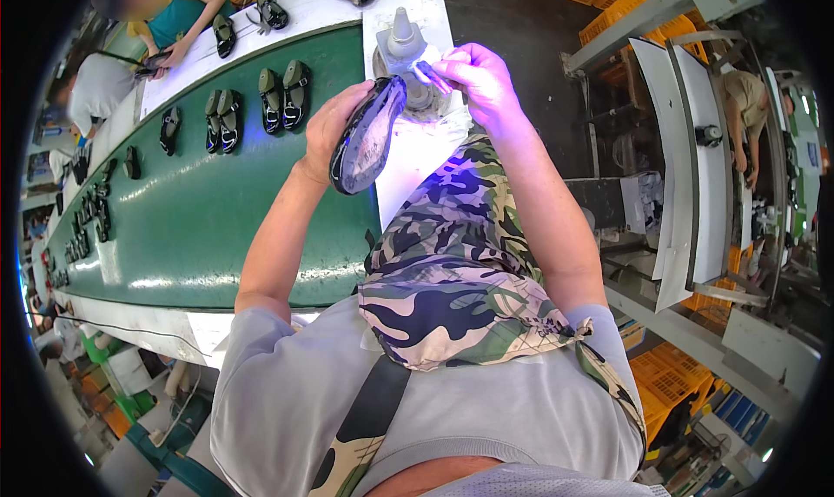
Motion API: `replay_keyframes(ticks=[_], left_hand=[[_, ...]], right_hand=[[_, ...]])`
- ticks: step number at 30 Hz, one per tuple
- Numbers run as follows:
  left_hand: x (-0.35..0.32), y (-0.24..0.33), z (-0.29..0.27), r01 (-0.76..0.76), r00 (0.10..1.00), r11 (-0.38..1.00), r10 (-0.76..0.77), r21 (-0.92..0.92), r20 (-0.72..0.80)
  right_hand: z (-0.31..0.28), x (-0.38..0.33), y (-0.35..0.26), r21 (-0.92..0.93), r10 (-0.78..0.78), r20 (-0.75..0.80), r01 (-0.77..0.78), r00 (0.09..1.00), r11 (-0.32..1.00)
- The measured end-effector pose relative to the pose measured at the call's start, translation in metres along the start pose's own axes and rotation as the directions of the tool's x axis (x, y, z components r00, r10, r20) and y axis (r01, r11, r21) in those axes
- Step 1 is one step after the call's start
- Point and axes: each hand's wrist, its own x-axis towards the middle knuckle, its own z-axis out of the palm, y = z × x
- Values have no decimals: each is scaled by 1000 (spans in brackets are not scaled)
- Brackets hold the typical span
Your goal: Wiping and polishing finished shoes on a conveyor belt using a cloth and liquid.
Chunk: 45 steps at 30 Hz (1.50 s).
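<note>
My left hand is closed around a black shoe, holding it tilted with its pale, unsoled underside turned up toward me. A slim, dark-ended tool, perhaps a brush, is pinched between the fingers of my right hand. Glare from a bluish-purple light blurs its shape. The tool is just right of the shoe's upper end, beside a grey pot with a cone-shaped top. Under the pot lies a stained, whitish base. A gap separates my two hands.
Left of me runs a green conveyor belt carrying pairs of black shoes. More shoes lie on the white ledge beyond, where another person handles one. Metal racks and orange crates stand to the right.
</note>
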Motion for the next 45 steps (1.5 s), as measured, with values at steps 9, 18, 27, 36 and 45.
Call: replay_keyframes(ticks=[9,18,27,36,45], left_hand=[[24,29,4,-138,988,987,131,80,86],[35,33,22,-82,984,992,65,98,167],[48,38,48,180,949,983,-181,28,257],[64,39,34,606,479,794,-409,44,776],[45,30,28,844,358,493,-221,-212,907]], right_hand=[[1,-17,-2,-140,-228,-8,224,974,964],[4,-49,-28,-51,-79,35,81,996,995],[-7,-66,-72,-83,-231,91,238,969,968],[-14,-55,-79,-283,-344,57,345,937,895],[-27,-38,-55,-354,-368,88,375,925,857]])
